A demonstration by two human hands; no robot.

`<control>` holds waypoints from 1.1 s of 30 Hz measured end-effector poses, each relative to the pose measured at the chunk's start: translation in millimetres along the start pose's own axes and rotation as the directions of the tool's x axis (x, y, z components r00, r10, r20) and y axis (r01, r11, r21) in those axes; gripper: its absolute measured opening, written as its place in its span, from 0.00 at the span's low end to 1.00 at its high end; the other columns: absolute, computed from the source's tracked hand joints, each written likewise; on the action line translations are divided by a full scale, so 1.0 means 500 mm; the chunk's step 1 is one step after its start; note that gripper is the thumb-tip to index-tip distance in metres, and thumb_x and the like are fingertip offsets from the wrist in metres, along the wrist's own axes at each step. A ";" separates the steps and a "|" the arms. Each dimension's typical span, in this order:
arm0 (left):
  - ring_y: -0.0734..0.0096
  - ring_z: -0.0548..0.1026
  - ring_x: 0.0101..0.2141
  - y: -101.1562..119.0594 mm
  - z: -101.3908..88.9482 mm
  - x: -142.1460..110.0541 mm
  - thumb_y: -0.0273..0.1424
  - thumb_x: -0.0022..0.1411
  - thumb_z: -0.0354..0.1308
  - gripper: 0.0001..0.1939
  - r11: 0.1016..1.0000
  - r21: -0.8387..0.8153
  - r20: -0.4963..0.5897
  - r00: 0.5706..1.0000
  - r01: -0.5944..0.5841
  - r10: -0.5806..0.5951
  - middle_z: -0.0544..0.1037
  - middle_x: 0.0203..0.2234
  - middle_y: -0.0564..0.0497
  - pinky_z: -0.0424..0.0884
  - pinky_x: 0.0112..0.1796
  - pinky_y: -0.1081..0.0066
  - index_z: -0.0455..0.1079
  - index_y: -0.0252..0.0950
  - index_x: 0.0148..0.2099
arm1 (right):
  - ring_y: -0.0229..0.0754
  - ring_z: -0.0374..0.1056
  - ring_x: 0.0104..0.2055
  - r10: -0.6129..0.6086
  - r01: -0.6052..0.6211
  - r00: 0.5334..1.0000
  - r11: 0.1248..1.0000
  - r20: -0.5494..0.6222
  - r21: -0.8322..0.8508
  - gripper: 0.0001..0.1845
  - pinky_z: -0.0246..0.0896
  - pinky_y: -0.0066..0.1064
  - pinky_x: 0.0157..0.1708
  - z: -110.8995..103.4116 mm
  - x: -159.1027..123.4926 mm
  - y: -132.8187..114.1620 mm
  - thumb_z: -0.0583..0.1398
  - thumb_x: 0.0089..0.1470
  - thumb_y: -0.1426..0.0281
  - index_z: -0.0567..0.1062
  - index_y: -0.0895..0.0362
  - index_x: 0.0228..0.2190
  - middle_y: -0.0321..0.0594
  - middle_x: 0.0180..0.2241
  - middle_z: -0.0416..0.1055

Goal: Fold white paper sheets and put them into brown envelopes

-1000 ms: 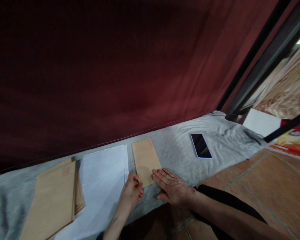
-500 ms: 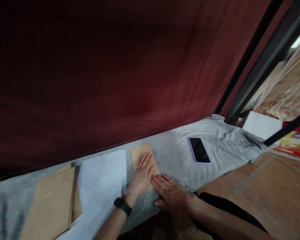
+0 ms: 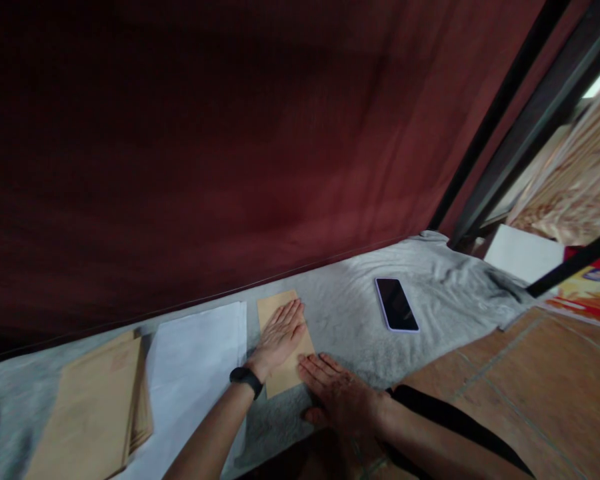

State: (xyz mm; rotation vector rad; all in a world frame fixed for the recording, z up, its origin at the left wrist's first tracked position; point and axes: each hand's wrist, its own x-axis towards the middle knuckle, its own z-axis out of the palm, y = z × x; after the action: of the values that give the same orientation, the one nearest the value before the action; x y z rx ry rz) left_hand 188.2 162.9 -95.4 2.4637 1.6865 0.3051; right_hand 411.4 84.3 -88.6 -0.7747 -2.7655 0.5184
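A brown paper envelope (image 3: pixel 287 380) lies flat on the grey cloth. My left hand (image 3: pixel 279 335) rests flat across its upper middle, fingers stretched out and pointing up and to the right; a dark band circles that wrist. My right hand (image 3: pixel 333 390) lies with its fingers extended, the tips touching the envelope's lower right edge. Neither hand grasps anything. Parts of the envelope are hidden under the left palm and fingers.
White paper sheets (image 3: pixel 195 360) lie left of the envelope, beside a pile of larger brown envelopes (image 3: pixel 90 413). A phone (image 3: pixel 397 305) rests on the grey cloth (image 3: pixel 345 293) to the right. A dark red curtain (image 3: pixel 260 167) rises behind; tiled floor (image 3: pixel 500 373) shows at right.
My left hand has turned on the envelope, its fingers now pointing more to the right. My right hand has shifted slightly down and left. The whole view has moved a little.
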 end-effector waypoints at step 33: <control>0.51 0.57 0.67 0.183 0.012 -0.284 0.53 0.65 0.52 0.44 0.987 0.152 -0.108 0.991 -0.058 0.074 0.59 0.67 0.32 0.60 0.63 0.53 0.51 0.25 0.70 | 0.42 0.39 0.72 -0.023 0.026 0.997 0.999 0.078 -0.048 0.36 0.40 0.44 0.71 0.003 -0.011 0.009 0.48 0.69 0.57 0.45 0.61 0.69 0.48 0.71 0.43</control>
State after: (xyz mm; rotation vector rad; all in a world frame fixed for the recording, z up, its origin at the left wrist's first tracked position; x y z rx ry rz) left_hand 222.8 -2.5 -92.9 2.6614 1.7323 0.3448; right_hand 417.6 84.5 -92.5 -0.7455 -2.8655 0.4883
